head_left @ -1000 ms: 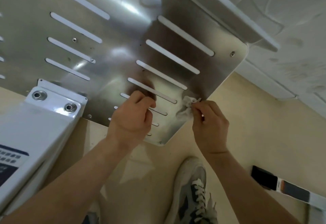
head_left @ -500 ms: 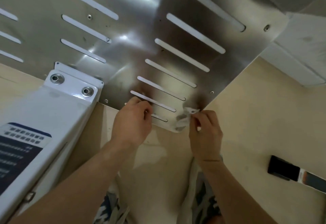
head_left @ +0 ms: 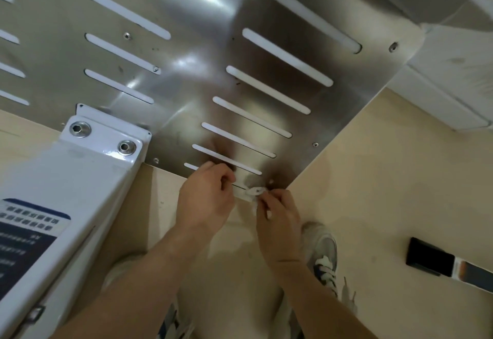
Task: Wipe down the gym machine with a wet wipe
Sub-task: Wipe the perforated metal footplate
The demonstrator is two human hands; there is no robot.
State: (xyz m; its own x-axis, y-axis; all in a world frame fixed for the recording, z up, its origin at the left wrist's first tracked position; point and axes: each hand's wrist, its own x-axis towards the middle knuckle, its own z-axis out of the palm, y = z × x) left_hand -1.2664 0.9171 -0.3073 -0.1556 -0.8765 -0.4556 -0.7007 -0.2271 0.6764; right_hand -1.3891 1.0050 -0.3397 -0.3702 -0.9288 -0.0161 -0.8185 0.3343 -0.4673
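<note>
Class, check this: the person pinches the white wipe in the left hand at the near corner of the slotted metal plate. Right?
Wrong hand. The head view shows the right hand pinching the white wipe at the near corner of the slotted metal plate; the left hand is curled beside it.

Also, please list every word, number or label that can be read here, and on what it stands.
Dark blue label on the white machine arm: rows of white characters, too blurred to read.
Metal plate and wipe: no text shows.
</note>
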